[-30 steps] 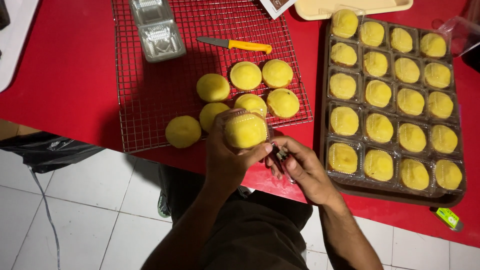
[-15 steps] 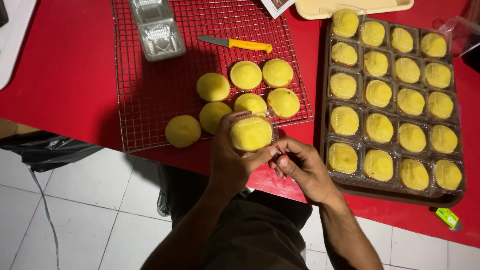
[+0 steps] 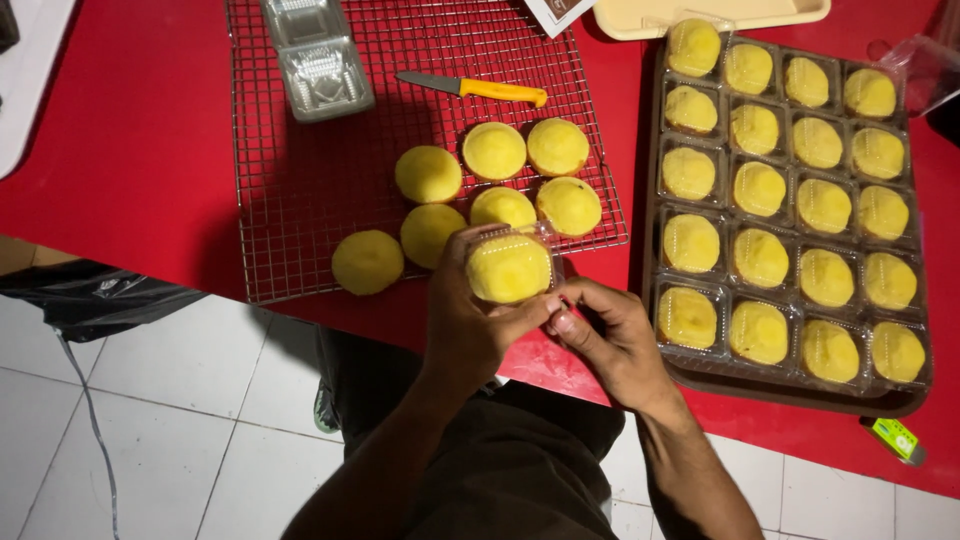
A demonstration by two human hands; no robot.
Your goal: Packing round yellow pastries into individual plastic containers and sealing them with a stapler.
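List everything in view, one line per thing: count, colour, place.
boxed cake: 1, yellow in a clear plastic box, held over the table edge
loose cakes: 7, yellow, on the wire rack
wire rack: 1, metal, on the red table
knife: 1, orange handle, on the rack's far side
empty boxes: a small stack, clear, far left of the rack
packed cakes: 16, yellow in clear boxes, in the tray
tray: 1, brown, right side of the table
table: 1, red
cream tray: 1, top edge, partly cut off
small green item: 1, by the brown tray's near corner
left hand: grips the box
right hand: fingertips at the box's edge
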